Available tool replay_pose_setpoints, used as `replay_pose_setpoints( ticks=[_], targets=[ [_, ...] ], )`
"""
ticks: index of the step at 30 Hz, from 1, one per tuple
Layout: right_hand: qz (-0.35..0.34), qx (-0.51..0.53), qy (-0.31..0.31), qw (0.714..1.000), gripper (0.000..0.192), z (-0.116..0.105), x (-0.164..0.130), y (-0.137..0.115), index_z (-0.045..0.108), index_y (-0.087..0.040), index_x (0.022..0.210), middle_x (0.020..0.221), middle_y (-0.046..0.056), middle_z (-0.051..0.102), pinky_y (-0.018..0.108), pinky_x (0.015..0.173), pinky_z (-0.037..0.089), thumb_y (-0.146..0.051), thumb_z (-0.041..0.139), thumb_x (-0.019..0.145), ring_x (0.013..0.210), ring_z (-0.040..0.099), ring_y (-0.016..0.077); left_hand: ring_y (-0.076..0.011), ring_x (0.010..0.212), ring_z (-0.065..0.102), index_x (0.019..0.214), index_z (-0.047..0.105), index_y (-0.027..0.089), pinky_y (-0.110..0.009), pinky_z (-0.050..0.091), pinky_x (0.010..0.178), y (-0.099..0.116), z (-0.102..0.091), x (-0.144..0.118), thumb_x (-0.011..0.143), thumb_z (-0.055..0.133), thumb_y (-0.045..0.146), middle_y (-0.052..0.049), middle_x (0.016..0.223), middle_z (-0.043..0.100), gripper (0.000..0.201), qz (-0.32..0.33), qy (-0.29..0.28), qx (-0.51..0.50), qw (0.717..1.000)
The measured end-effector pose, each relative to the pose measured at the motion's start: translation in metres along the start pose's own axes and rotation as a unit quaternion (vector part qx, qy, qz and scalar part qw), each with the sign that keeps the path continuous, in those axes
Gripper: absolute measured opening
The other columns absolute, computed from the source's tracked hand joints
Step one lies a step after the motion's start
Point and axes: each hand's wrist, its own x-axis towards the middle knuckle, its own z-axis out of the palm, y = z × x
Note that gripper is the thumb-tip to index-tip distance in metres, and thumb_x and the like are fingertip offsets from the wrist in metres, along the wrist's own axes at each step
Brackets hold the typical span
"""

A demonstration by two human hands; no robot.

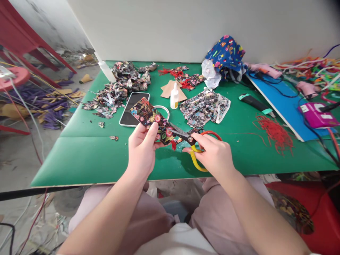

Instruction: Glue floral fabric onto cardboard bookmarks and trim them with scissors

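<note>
My left hand [142, 147] pinches a floral-print fabric piece [148, 115] with a small red tassel hanging from its lower edge, held above the green board [87, 156]. My right hand [212, 154] grips scissors [186, 135] with red and yellow handles. Their dark blades are partly open at the right edge of the fabric piece, close to the tassel. Both hands hover over the board's near middle.
A phone [132, 108], a tape ring [163, 109] and a glue bottle [174, 96] lie behind the hands. Fabric scraps [118, 88], cut floral pieces [203, 108], red threads [275, 132], a utility knife [255, 103], blue fabric [225, 55] and glue guns [316, 115] surround them.
</note>
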Motion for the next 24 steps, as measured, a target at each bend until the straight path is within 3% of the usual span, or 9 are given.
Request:
replay_pose_setpoints(
  ticks=[7,12,15,20,24],
  targets=[
    [-0.003,-0.002,0.018,1.0,0.022,0.002,-0.001,0.002,0.069,-0.022,0.089,0.062,-0.002,0.065,0.025,0.048,0.031,-0.04,0.064,0.077,0.053,0.058,0.0113,-0.0038,0.051,0.054,0.085,0.066,0.021,-0.018,0.056,0.061,0.0,0.0,0.0,0.077,0.066,0.028,0.005,0.07,0.061,0.011,-0.002,-0.003,0.0,1.0],
    [0.07,0.116,-0.015,0.991,0.032,0.003,0.0,0.003,0.065,-0.02,0.089,0.057,-0.003,0.059,0.022,0.05,0.037,-0.049,0.065,0.074,0.051,0.053,0.0102,-0.0033,0.049,0.054,0.083,0.066,0.02,-0.019,0.056,0.064,0.002,0.001,-0.001,0.077,0.066,0.027,0.006,0.067,0.059,0.009,-0.003,-0.003,-0.004,1.0],
    [0.097,0.168,-0.029,0.98,0.041,-0.001,0.003,0.001,0.059,-0.019,0.095,0.068,-0.001,0.063,0.022,0.059,0.043,-0.051,0.067,0.071,0.059,0.056,0.012,-0.0026,0.049,0.053,0.083,0.066,0.02,-0.018,0.056,0.064,0.003,0.001,-0.001,0.078,0.066,0.027,0.006,0.066,0.059,0.008,-0.003,-0.004,-0.007,1.0],
    [0.003,0.128,-0.019,0.992,0.057,-0.007,0.008,0.001,0.054,-0.016,0.106,0.086,0.007,0.061,0.033,0.077,0.045,-0.055,0.068,0.066,0.083,0.055,0.0215,-0.0032,0.05,0.053,0.083,0.065,0.021,-0.017,0.056,0.062,0.003,0.0,-0.002,0.077,0.066,0.027,0.006,0.067,0.06,0.009,-0.002,-0.001,0.0,1.0],
    [-0.03,0.073,-0.043,0.996,0.047,-0.005,0.006,0.004,0.06,-0.014,0.101,0.074,0.005,0.061,0.03,0.073,0.044,-0.051,0.066,0.072,0.075,0.055,0.0197,-0.0032,0.049,0.051,0.082,0.065,0.021,-0.017,0.056,0.059,0.002,0.0,-0.002,0.077,0.066,0.028,0.005,0.067,0.059,0.009,0.005,-0.001,0.006,1.0]
  ],
)
